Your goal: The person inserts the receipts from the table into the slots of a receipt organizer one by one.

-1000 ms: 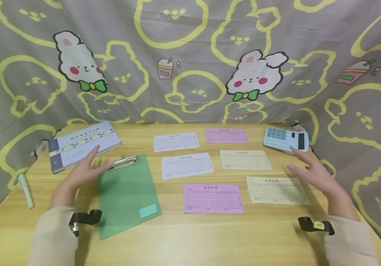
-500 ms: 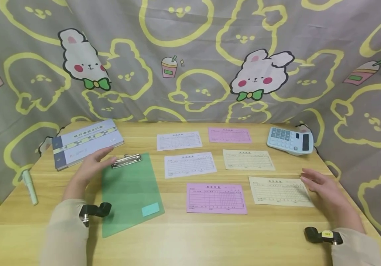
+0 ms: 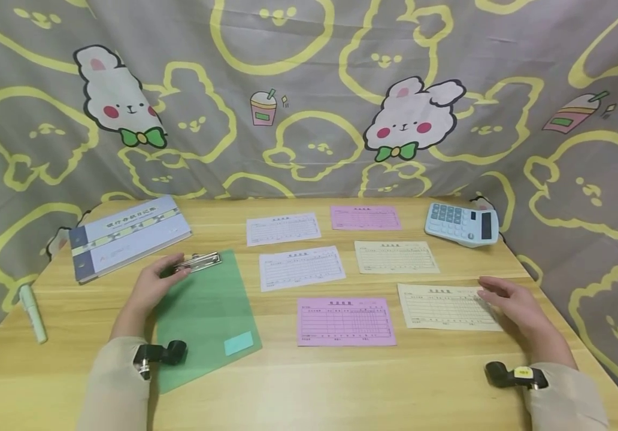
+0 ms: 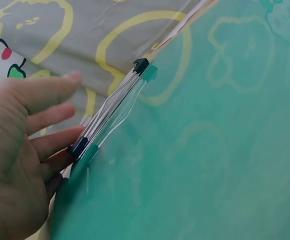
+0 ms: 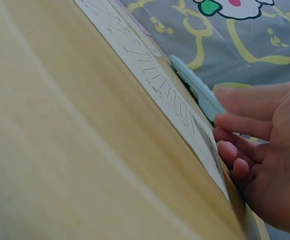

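A green translucent clipboard [image 3: 206,323] with a metal clip [image 3: 199,261] lies on the table at the left. At its top left corner is my left hand [image 3: 153,287]; in the left wrist view its lower fingers are right at the end of the clip, while the thumb stands apart. My right hand [image 3: 524,314] is at the right end of the nearer cream form [image 3: 449,307]. Its fingers are loosely bent with nothing between them, and in the right wrist view they are close to the paper's edge.
White forms [image 3: 302,268], pink forms [image 3: 347,322] and another cream form [image 3: 397,257] lie spread across the middle. A blue account book [image 3: 131,236] is at the back left, a green pen [image 3: 33,313] at the left edge. A light blue calculator [image 3: 461,225] sits back right.
My left hand has come to the right, onto the clipboard's top corner by the clip. My right hand has drawn back from the calculator and lowered toward the nearer cream form.
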{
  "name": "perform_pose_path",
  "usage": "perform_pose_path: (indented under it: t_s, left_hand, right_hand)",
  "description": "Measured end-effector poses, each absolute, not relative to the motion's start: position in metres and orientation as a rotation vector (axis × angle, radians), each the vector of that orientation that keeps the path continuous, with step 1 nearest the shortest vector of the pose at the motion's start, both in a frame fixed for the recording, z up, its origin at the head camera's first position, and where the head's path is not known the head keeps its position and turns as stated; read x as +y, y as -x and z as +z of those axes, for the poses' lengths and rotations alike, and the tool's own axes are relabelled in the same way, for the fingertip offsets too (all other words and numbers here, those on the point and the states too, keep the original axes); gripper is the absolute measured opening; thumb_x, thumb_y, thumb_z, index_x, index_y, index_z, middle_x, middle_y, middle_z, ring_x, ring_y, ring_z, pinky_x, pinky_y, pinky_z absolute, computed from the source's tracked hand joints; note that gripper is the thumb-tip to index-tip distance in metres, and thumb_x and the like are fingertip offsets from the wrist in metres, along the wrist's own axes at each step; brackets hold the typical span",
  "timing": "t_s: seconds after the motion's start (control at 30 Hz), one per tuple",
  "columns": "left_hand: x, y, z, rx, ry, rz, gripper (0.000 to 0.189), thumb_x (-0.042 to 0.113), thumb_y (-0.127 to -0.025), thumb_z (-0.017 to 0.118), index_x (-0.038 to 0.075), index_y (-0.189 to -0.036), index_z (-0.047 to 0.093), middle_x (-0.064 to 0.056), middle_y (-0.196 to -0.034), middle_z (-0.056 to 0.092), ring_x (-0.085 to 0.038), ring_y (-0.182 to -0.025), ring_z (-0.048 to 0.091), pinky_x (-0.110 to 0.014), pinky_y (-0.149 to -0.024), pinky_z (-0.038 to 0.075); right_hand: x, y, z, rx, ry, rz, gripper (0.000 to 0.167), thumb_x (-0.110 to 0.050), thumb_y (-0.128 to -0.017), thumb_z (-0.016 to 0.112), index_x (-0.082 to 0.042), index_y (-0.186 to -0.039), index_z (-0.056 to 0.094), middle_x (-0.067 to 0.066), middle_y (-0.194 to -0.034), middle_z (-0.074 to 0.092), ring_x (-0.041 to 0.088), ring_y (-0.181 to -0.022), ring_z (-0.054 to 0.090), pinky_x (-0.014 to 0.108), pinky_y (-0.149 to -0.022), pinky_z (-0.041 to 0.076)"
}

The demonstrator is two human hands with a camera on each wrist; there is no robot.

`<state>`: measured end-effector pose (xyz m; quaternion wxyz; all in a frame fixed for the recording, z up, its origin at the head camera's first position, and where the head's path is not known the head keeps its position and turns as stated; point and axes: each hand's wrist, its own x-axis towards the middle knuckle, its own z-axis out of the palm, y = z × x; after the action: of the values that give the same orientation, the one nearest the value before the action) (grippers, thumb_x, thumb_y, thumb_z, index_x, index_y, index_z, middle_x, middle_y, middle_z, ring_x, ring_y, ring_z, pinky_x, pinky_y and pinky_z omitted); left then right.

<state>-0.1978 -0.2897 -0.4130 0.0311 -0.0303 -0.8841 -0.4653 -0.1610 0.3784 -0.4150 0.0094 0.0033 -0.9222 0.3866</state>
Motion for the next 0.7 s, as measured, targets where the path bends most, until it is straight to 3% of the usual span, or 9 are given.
perform_pose_path:
  t_s: [0.3,0.53,0.7]
  left_hand:
    - [-0.292,0.199,-0.417,-2.786,0.063,-1.336,0.053,0.026,-0.084,0.056,-0.003,-0.125,0.040,-0.026,-0.125,0.037,-0.043,-0.116,0.027,-0.054,-0.092,0.022]
    - [-0.292,0.197,-0.417,-2.807,0.051,-1.315,0.051,0.024,-0.086,0.054,-0.003,-0.126,0.039,-0.027,-0.126,0.035,-0.044,-0.116,0.025,-0.054,-0.093,0.020]
    - [-0.290,0.199,-0.420,-2.731,0.029,-1.336,0.044,0.017,-0.085,0.055,-0.005,-0.121,0.044,-0.026,-0.122,0.041,-0.041,-0.114,0.031,-0.051,-0.092,0.024]
  right_hand:
    - [0.373,0.164,-0.417,-2.908,-0.018,0.905,0.040,-0.020,-0.082,0.058,0.008,-0.109,0.051,0.020,-0.093,0.050,0.023,-0.079,0.042,0.030,-0.063,0.034]
    - [0.368,0.166,-0.418,-2.885,-0.011,0.898,0.025,-0.012,-0.080,0.060,0.007,-0.094,0.054,0.016,-0.085,0.051,0.023,-0.074,0.042,0.030,-0.060,0.034]
    - [0.368,0.164,-0.418,-2.898,-0.025,0.894,0.031,-0.014,-0.081,0.059,0.009,-0.099,0.052,0.013,-0.083,0.048,0.022,-0.074,0.042,0.029,-0.059,0.034]
